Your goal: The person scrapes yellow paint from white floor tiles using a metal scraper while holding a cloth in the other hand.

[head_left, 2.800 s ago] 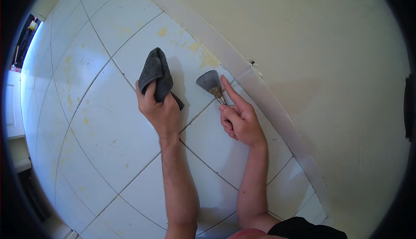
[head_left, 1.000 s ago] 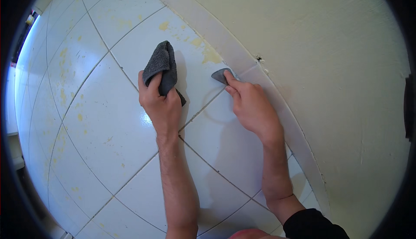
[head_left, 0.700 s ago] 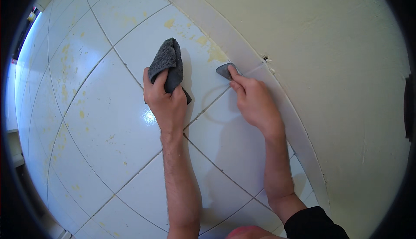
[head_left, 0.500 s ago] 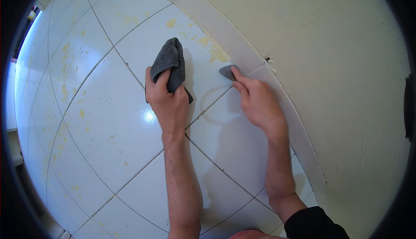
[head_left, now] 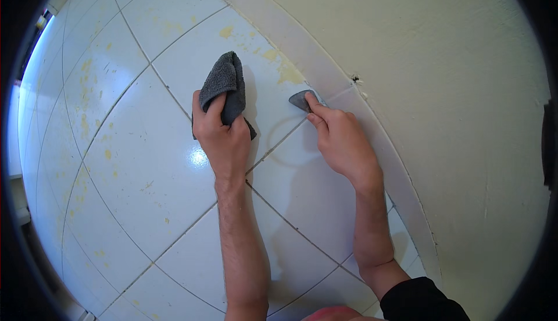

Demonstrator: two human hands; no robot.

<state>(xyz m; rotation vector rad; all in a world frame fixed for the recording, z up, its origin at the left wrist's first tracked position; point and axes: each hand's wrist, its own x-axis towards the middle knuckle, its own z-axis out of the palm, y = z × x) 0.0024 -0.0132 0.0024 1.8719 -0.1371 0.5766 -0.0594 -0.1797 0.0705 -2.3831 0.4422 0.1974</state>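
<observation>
A folded dark grey cloth [head_left: 218, 82] is bunched in my left hand [head_left: 224, 143], with the fingers wrapped round it, above the white tiled floor [head_left: 145, 187]. To the right, my right hand [head_left: 349, 149] pinches a small flat grey scraper [head_left: 300, 100], its forefinger stretched along the top. The scraper is at the floor beside the baseboard, close to the near end of a pale yellow stain [head_left: 289, 73]. Most of the scraper's grip end is hidden by the fingers.
A light baseboard [head_left: 325, 65] runs along the foot of the beige wall [head_left: 453, 117] on the right. A chipped dark hole [head_left: 356, 79] shows at its upper edge. More yellow spots [head_left: 86, 82] are scattered over the tiles at the left. Dark grout lines cross the floor.
My right hand and the scraper have shifted slightly left and down, and the scraper has turned a little. My left hand still grips the cloth. The whole view has moved slightly.
</observation>
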